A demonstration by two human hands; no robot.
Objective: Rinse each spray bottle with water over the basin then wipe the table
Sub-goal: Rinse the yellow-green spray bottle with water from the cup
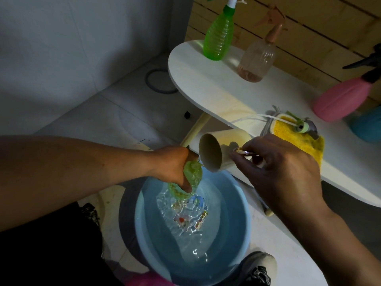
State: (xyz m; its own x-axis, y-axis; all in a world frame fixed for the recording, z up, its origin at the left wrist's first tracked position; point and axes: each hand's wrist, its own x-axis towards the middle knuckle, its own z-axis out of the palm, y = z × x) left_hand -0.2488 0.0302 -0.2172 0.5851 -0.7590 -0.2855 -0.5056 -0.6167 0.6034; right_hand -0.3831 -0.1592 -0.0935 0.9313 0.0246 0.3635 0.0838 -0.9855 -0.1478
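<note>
My left hand (175, 166) grips a pale green bottle (192, 176) with its spray head off, held over the blue basin (243, 228). My right hand (274, 170) holds a cream cup (218, 151) by its handle, tipped so water runs from its rim onto the bottle's neck. The basin holds water, rippled under the bottle. On the white table (216, 89) stand a bright green spray bottle (218, 36), a clear pinkish spray bottle (257, 58) and a pink spray bottle (346, 96). A detached spray head with tube (299, 125) lies on a yellow cloth (299, 139).
A blue container (369, 124) sits at the table's right edge. Behind the table is a slatted wooden wall. A dark ring (158, 81) lies on the tiled floor by the grey wall. My shoe (259, 267) is beside the basin.
</note>
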